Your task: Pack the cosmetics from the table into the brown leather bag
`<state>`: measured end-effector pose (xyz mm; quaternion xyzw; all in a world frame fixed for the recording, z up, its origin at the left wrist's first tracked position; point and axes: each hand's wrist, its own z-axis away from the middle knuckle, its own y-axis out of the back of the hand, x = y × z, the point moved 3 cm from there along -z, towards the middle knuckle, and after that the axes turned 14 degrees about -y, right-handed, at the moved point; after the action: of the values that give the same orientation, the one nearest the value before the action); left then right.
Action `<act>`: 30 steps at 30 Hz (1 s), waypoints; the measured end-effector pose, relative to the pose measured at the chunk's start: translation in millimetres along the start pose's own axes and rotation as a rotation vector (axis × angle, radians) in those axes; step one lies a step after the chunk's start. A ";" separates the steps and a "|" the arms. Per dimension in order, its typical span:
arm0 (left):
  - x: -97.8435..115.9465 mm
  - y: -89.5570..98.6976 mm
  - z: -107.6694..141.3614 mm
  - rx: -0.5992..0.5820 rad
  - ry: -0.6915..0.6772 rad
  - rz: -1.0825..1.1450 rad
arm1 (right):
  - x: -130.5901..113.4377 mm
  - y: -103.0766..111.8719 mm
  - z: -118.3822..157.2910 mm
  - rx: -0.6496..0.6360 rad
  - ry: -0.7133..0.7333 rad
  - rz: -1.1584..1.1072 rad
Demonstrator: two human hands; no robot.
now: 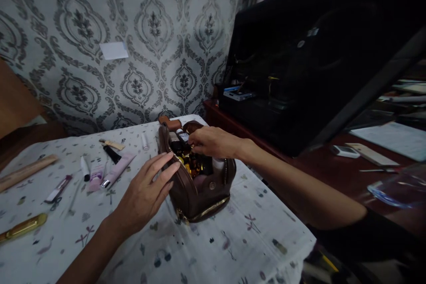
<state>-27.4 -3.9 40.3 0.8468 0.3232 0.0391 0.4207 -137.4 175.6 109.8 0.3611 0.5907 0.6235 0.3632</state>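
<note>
A brown cosmetic bag with a gold zipper stands unzipped on the patterned tablecloth. Small bottles, some amber, fill its inside, along with a dark container bearing a white label. My left hand rests its stretched fingertips on the bag's near left edge and holds nothing. Over the opening is my right hand, its fingers curled down among the bottles. Whatever is between those fingers is hidden.
Left of the bag lie cosmetic tubes, a lip gloss, a white cylinder and a gold tube. A brown leather item sits behind the bag. At right, a large black screen stands on a reddish desk.
</note>
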 end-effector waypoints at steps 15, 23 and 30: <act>0.3 -1.5 3.6 -0.040 0.029 0.009 | 2.5 8.5 6.0 0.123 0.099 -0.189; 0.6 -1.2 0.4 -0.049 0.017 -0.016 | -10.8 5.2 0.6 0.114 0.234 -0.266; 0.2 -2.7 -0.1 -0.061 0.022 -0.031 | -22.4 -3.6 3.2 0.009 0.302 -0.222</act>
<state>-28.6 -2.6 38.3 0.8280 0.3394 0.0517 0.4433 -123.9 157.5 105.8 0.1976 0.6773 0.6242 0.3356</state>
